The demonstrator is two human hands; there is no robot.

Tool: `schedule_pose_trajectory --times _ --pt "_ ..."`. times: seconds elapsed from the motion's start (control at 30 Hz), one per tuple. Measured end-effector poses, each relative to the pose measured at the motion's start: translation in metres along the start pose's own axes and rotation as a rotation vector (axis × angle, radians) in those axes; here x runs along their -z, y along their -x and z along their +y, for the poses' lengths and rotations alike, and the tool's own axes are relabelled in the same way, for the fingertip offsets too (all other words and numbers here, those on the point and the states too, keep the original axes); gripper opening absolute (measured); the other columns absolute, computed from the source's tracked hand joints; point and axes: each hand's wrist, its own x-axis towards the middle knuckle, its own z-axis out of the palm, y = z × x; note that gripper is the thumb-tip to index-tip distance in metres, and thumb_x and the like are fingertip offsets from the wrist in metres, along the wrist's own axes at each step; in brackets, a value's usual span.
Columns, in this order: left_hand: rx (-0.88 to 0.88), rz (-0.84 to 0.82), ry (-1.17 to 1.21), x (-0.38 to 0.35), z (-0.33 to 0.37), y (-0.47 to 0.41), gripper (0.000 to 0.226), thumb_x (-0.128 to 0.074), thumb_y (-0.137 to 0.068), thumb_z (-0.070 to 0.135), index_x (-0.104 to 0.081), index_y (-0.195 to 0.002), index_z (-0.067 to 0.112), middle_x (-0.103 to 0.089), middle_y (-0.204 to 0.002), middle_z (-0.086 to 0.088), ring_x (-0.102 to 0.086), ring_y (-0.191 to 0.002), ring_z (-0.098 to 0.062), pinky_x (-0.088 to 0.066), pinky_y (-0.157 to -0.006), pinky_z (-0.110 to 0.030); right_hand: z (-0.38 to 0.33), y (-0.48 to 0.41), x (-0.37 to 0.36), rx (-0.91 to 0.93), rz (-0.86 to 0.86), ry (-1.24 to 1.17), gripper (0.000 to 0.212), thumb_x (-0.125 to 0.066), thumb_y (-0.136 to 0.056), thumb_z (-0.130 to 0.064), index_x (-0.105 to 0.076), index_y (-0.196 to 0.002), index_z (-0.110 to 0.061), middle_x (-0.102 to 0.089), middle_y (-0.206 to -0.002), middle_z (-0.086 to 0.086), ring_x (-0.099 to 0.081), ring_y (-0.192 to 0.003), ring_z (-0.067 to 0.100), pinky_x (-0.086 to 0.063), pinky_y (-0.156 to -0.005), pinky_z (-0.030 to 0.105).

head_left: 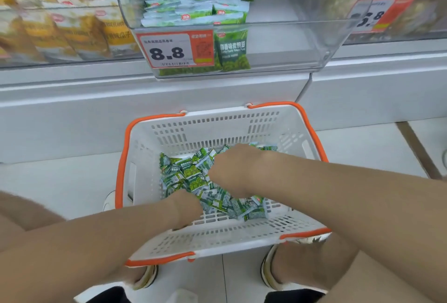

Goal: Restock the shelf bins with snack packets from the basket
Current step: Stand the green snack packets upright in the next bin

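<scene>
Snack packets (193, 177) are heaped in the basket (217, 239), set just below the part-filled shelf bin (278, 43) so refills are within reach. The right hand (232, 172) is curled into the pile, seemingly grasping packets; whether the left hand (187, 206) is clenched cannot be told.

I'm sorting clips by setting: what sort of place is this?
Most likely a shop's snack aisle: a clear shelf bin holds green packets, a price tag reads 8.8, and a shopping basket of snack packets sits on the floor.
</scene>
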Motion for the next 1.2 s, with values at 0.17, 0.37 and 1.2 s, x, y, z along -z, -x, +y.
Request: schedule_pose_trajectory --times 0.17,0.37,1.2 --pt "0.026 0.264 0.508 0.038 -0.022 0.016 0.012 -0.068 -0.091 0.024 -0.075 -0.095 0.015 -0.067 -0.107 -0.005 -0.059 -0.101 -0.024 -0.054 -0.083 -0.038 0.011 0.016 0.011 -0.094 0.008 -0.058 0.020 -0.055 -0.096 -0.001 -0.049 -0.082 -0.015 -0.045 -0.081 0.001 -0.045 -0.061 0.017 -0.040 -0.052 0.030" --pt "-0.048 0.411 0.906 0.106 -0.040 0.063 0.021 -0.051 -0.107 0.038 -0.051 -0.103 0.017 -0.061 -0.098 -0.007 -0.052 -0.080 -0.021 -0.048 -0.079 -0.042 0.031 0.047 0.028 -0.223 -0.067 -0.196 0.012 -0.052 -0.100 -0.011 -0.053 -0.088 -0.013 -0.051 -0.081 0.002 -0.047 -0.064 0.016 -0.041 -0.055 0.029" --pt "0.042 1.314 1.494 0.206 -0.096 0.229 0.014 -0.068 -0.096 -0.003 -0.074 -0.105 0.007 -0.077 -0.087 -0.014 -0.073 -0.076 -0.022 -0.063 -0.075 -0.036 0.101 0.106 0.091 -0.316 0.565 -1.145 0.029 -0.085 -0.085 -0.031 -0.075 -0.094 -0.005 -0.075 -0.082 0.011 -0.062 -0.059 0.011 -0.051 -0.054 0.023"
